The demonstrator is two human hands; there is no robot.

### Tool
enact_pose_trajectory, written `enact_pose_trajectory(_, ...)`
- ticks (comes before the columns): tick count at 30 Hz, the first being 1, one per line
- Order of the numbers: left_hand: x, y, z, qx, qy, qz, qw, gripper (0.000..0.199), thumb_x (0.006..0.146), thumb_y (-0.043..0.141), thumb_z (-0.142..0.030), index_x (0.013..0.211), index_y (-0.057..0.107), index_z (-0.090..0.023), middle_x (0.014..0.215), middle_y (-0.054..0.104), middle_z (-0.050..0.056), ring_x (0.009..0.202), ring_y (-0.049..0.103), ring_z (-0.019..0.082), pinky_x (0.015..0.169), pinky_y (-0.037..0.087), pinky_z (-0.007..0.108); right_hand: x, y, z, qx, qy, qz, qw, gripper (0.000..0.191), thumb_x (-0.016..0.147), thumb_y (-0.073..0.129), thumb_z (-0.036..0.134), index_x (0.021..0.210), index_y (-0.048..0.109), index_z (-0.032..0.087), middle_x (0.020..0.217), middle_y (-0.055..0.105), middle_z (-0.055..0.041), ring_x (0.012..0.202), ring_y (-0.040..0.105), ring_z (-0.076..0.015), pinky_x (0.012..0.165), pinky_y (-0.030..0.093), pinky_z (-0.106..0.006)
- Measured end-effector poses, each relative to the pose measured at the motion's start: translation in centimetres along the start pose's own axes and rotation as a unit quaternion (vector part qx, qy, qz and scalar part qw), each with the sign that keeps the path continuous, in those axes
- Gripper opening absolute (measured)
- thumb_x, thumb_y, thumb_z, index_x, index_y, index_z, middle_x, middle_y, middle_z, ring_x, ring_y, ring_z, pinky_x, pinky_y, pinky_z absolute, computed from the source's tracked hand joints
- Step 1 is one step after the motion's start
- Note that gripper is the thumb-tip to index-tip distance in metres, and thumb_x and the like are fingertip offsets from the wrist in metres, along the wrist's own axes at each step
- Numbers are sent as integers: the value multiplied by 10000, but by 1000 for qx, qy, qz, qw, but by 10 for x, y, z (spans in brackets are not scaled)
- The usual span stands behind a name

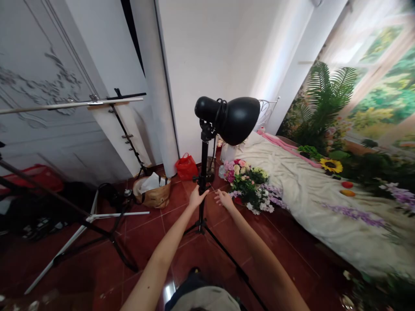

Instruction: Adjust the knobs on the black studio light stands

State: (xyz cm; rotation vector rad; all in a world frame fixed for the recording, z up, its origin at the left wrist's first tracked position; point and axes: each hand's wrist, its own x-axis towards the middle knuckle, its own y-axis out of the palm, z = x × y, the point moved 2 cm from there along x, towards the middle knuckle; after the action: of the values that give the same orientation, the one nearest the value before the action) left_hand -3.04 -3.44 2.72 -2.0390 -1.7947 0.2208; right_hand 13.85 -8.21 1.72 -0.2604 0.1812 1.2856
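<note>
Black light stand point(204, 157) rises from the red tiled floor point(181, 216) straight ahead of the person, its lamp head point(241, 121) turned to the right, on the side of the bed point(301, 190). I can see bare tile to the left of its feet and a narrower strip along the bed's edge; one long leg runs back beneath the right forearm.

Both arms reach forward and down. The left hand point(196, 198) is wrapped around the pole below the lamp, thumb across it. The right hand point(224, 198) is just beside the pole, fingers loosely curled and parted; I can't tell whether a fingertip touches it.

Flowers point(248, 183) crowd the floor right beyond that hand. Past the pole, to the left, sit a red bag point(186, 167) and a woven basket point(157, 193); nearer, a white stand point(61, 259) spreads its legs over the tiles.
</note>
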Motion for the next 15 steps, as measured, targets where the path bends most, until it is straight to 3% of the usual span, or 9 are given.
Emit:
enact_pose_trajectory(5, 7, 0, 7, 66, -17, 30, 997, 509, 742, 607, -511, 1128, 509, -193, 1035, 646, 146, 982, 612, 289, 826, 430, 343, 54, 29, 13, -42, 29, 15, 999, 390, 768, 582, 505, 585, 567, 161, 397, 533, 7, 307, 457, -92, 312, 313, -180)
enact_pose_trajectory(9, 8, -2, 14, 45, -21, 40, 998, 557, 721, 616, -541, 1139, 490, -194, 1067, 640, 156, 1017, 604, 294, 851, 423, 335, 76, 34, 15, -64, 34, 34, 997, 419, 744, 638, 422, 431, 497, 182, 290, 402, 37, 271, 366, -75, 304, 230, -184)
enact_pose_trajectory(15, 7, 3, 19, 111, -6, 51, 992, 579, 813, 463, -567, 1215, 411, -154, 1132, 608, 195, 1053, 592, 309, 849, 441, 360, 81, 28, 14, -36, 43, 92, 994, 309, 720, 648, 403, 539, 587, 161, 478, 564, 6, 410, 480, -81, 413, 370, -185)
